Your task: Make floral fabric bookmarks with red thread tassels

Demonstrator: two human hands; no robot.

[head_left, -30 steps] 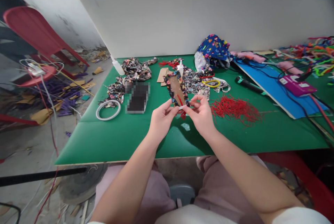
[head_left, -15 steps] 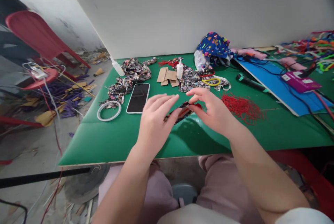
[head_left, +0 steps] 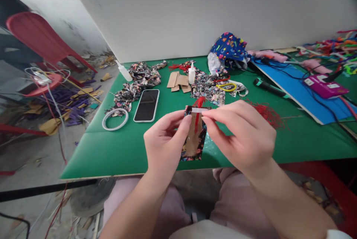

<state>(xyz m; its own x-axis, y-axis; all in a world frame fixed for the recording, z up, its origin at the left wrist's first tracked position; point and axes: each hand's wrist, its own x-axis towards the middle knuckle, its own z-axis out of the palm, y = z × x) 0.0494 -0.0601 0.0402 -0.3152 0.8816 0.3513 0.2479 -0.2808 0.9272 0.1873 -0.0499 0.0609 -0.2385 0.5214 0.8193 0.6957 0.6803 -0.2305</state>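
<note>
the floral-edged cardboard piece was long and flat, with a bare brown face and dark, flower-printed fabric showing along its sides and its near end. a narrow white strip crossed its far end, and a red string tassel lay under that strip, its fluffy head poking out beyond the edge and a few strands running down over the brown face. the piece was held between the two hands, over the near part of the green surface, its far end tucked up by the fingertips. the left hand grasped the far left corner, thumb laid on the near face and the other fingers curled behind. the right hand came in from the other side, knuckles raised and palm turned inward, pinching the right end of the white strip with the tips of thumb and forefinger. to the left lay a smartphone and, beside it, a roll of tape. farther back stood a small white bottle next to some cardboard pieces, with yellow-handled scissors to the right. red strings spread out beyond the right hand, partly hidden by it.
</note>
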